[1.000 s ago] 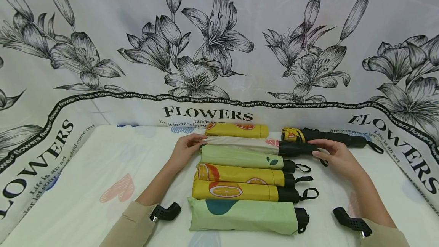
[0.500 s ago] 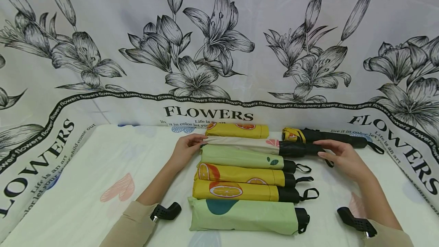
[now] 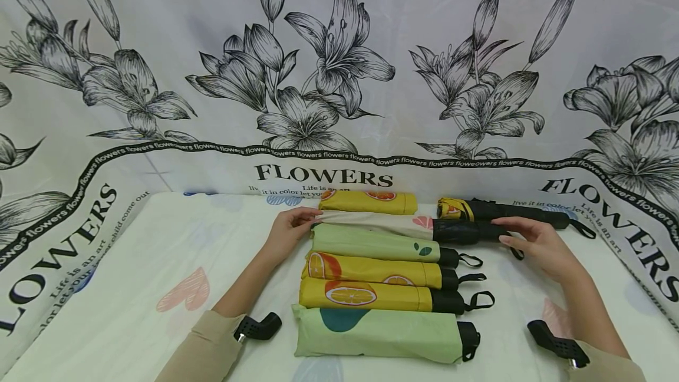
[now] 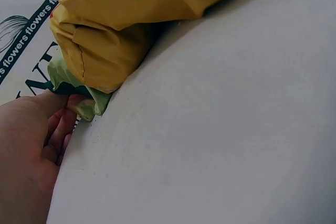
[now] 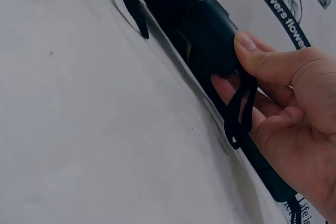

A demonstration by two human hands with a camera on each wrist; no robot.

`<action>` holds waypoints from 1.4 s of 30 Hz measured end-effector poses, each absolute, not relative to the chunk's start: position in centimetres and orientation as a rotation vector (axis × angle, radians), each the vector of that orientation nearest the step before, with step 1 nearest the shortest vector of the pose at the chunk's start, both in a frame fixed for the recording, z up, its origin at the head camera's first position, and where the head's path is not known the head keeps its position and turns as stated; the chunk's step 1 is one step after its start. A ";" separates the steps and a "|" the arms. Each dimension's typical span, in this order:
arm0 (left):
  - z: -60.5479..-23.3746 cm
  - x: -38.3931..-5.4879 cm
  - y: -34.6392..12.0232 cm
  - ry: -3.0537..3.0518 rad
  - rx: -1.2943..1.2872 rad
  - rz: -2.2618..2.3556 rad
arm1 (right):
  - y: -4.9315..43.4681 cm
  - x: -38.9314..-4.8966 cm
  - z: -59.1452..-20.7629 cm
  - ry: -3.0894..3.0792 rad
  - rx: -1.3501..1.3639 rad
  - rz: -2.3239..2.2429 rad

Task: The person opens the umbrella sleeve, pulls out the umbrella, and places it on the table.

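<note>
My left hand (image 3: 290, 234) pinches the left end of a cream umbrella sleeve (image 3: 371, 221) with a pink citrus print. In the left wrist view, the left hand (image 4: 31, 145) has its fingertips by green fabric (image 4: 63, 72), and the cream sleeve is hidden. From the sleeve's right end projects a black folded umbrella (image 3: 458, 230). My right hand (image 3: 549, 247) holds its handle end between thumb and fingers. The right wrist view shows the thumb on the black handle (image 5: 212, 32), with a wrist strap loop (image 5: 241, 111) hanging beside the fingers.
Behind lie a yellow sleeve (image 3: 368, 202) and a black-and-yellow folded umbrella (image 3: 520, 214). In front, a green umbrella (image 3: 371, 242), two yellow citrus-print umbrellas (image 3: 366, 270) and a larger green one (image 3: 382, 335) lie in a row. A flower-printed cloth (image 3: 212, 128) stands behind.
My right hand has moved to the right with the black umbrella, and more black shows beyond the cream sleeve. The left hand and the sleeve have stayed nearly in place.
</note>
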State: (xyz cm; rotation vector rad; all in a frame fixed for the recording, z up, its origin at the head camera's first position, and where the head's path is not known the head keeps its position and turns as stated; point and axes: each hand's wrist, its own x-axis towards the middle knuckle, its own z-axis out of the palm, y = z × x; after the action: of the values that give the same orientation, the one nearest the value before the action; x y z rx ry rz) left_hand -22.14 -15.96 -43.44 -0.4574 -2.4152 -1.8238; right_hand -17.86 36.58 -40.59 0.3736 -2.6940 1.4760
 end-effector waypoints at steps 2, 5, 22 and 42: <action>-43.5 -22.1 -16.0 -2.412 -0.462 -1.827 | 36.9 -17.8 -40.6 -2.694 0.366 1.464; -43.5 -22.1 -16.0 -2.414 -0.458 -1.824 | 37.4 -17.8 -40.7 -2.690 0.365 1.455; -43.3 -22.0 -16.1 -2.436 -0.439 -1.802 | 40.2 -17.3 -41.3 -2.667 0.339 1.504; -43.1 -21.9 -16.0 -2.445 -0.442 -1.797 | 42.3 -17.0 -42.5 -2.573 0.404 1.618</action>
State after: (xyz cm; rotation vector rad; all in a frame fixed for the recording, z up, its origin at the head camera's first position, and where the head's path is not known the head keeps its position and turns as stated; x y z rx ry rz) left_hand -21.90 -15.98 -43.10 -0.4415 -2.4445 -1.7971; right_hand -17.04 42.26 -42.45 0.4037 -2.5731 1.6182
